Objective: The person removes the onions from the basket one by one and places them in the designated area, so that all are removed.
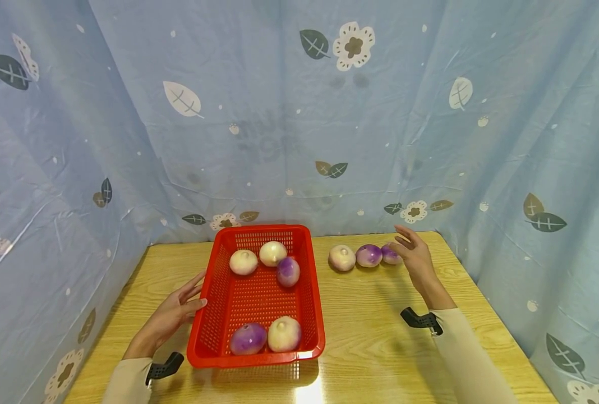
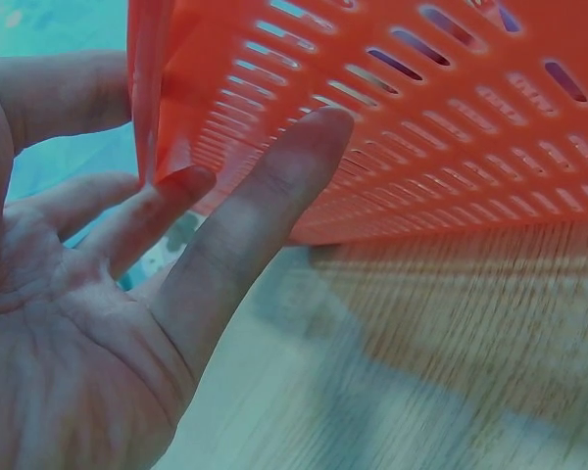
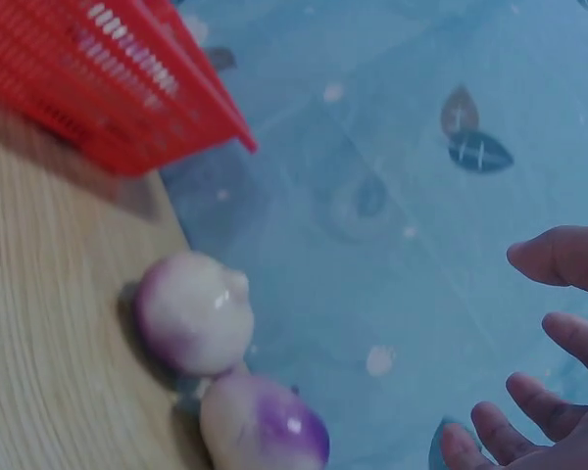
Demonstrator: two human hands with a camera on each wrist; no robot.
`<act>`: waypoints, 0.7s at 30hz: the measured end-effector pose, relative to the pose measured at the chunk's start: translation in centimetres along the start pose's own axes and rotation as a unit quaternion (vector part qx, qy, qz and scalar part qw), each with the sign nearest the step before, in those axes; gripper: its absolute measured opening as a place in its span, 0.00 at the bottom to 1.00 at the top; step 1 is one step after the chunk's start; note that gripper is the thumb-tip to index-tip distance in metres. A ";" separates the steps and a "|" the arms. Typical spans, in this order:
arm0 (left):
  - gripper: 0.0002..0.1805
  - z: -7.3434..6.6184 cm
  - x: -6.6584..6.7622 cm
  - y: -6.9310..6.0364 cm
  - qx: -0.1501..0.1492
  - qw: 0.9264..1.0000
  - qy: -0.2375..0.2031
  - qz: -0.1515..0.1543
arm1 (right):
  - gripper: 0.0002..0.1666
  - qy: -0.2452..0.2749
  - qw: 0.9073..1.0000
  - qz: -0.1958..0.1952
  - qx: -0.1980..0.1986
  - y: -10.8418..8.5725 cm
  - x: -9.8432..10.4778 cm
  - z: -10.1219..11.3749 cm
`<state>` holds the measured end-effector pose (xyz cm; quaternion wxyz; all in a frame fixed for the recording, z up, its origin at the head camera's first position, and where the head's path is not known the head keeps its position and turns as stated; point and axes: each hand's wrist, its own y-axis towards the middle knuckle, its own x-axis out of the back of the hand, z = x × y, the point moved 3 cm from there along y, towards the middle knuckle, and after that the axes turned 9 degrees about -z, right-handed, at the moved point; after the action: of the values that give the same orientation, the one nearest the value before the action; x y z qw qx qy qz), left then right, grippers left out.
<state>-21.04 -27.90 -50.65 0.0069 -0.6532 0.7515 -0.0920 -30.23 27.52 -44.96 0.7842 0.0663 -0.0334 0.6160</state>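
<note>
A red basket (image 1: 256,359) of slotted plastic sits on the table, with several white and purple turnips (image 1: 284,334) inside, two at its near end and the others at its far end. At its left side, my left hand (image 1: 175,314) grips the rim, thumb over the edge and fingers against the outer wall (image 2: 451,127). To the right of the basket, a whitish turnip (image 1: 342,258), a purple turnip (image 1: 369,256) and another purple turnip (image 1: 391,254) lie in a row. My right hand (image 1: 415,261) hovers by the rightmost one, partly covering it, fingers spread and holding nothing.
The wooden table (image 1: 360,342) has a light grain. A blue curtain (image 1: 279,140) with leaves and flowers hangs along its back and sides, close behind the basket and the row of turnips. A black wrist mount (image 1: 420,320) sticks out from the right sleeve.
</note>
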 end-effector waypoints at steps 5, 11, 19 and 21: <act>0.43 0.0 0.1 0.1 -0.001 1.000 -0.001 0.001 | 0.35 0.022 0.999 0.029 0.002 -0.7 -1.3 0.8; 0.43 0.3 0.3 0.2 -0.004 1.000 -0.005 0.002 | 0.35 0.041 0.997 0.066 0.017 -1.8 -2.8 1.8; 0.42 0.5 0.3 0.2 -0.001 1.000 -0.014 0.002 | 0.34 0.065 0.988 0.133 0.046 -3.7 -5.6 4.0; 0.41 0.3 0.3 0.3 -0.003 1.000 -0.012 0.004 | 0.34 0.071 0.985 0.148 0.049 -4.1 -6.3 4.5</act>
<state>-21.31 -28.25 -50.98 0.0147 -0.6511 0.7544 -0.0821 -27.62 19.84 -41.66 0.6804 0.0546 0.0430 0.7295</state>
